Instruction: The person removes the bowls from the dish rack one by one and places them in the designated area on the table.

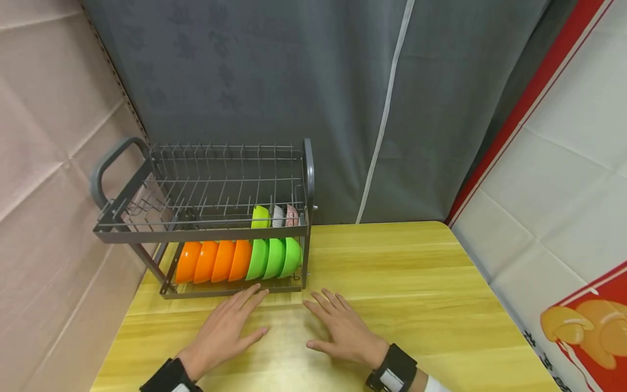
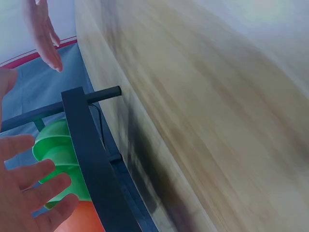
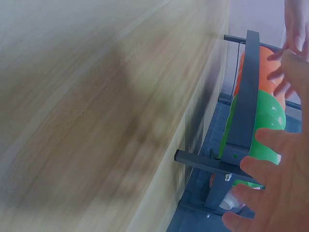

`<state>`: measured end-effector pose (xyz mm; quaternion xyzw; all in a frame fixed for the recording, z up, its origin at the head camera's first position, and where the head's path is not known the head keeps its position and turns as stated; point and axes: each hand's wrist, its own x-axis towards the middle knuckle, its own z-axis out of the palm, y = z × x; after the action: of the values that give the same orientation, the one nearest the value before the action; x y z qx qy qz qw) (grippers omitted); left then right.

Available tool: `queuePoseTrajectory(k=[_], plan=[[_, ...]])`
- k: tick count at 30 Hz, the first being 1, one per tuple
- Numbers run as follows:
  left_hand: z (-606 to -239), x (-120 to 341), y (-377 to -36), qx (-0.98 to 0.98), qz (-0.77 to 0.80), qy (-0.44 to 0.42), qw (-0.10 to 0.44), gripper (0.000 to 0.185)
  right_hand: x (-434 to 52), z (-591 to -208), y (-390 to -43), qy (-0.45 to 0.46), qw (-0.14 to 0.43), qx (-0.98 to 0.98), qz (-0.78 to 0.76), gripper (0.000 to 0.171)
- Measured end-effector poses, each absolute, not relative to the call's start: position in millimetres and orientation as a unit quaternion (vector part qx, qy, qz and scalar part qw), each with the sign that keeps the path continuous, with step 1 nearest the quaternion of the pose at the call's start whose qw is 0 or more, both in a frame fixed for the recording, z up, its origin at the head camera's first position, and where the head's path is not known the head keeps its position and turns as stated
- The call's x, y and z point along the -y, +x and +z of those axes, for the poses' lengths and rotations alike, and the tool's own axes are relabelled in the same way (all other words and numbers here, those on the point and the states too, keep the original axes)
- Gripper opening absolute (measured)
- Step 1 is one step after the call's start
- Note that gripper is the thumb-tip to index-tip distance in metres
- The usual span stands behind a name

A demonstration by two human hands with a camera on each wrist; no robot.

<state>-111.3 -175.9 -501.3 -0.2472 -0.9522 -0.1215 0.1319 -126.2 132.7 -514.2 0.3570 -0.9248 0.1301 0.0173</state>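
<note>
My left hand (image 1: pixel 222 332) is over the table just in front of the dish rack, fingers spread and holding nothing. To its right, my right hand (image 1: pixel 343 329) is also spread, with nothing in it, near the rack's front right corner. The grey two-tier dish rack (image 1: pixel 232 294) stands at the back left. On its lower tier a row of orange bowls (image 1: pixel 206 262) leans on edge at the left, and green bowls (image 1: pixel 275 258) follow at the right. Behind them show a lighter green bowl (image 1: pixel 260 216), a white dish (image 1: pixel 278 216) and a pinkish patterned dish (image 1: pixel 292 215), partly hidden by the rack.
The upper wire tier (image 1: pixel 220 185) holds no dishes. Wood-grain table surface (image 1: pixel 406 294) extends to the right of the rack. A grey curtain (image 1: pixel 343 109) hangs behind, with pale wall coverings (image 1: pixel 54 163) at the left and a red-edged one at the right.
</note>
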Motion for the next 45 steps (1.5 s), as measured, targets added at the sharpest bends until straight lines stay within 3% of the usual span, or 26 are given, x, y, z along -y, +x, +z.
queuePoseTrajectory(k=[26,45], plan=[[-493.9,136.7,-144.9,0.945,-0.217,-0.208,0.131,0.070,-142.2,-509.7,-121.4,0.357,0.033,0.927,0.113,0.080],[-497.2,120.8,-160.8,0.931,-0.320,-0.161,0.066,0.067,-139.3,-516.1,-117.0,0.351,0.029,0.929,0.112,0.079]])
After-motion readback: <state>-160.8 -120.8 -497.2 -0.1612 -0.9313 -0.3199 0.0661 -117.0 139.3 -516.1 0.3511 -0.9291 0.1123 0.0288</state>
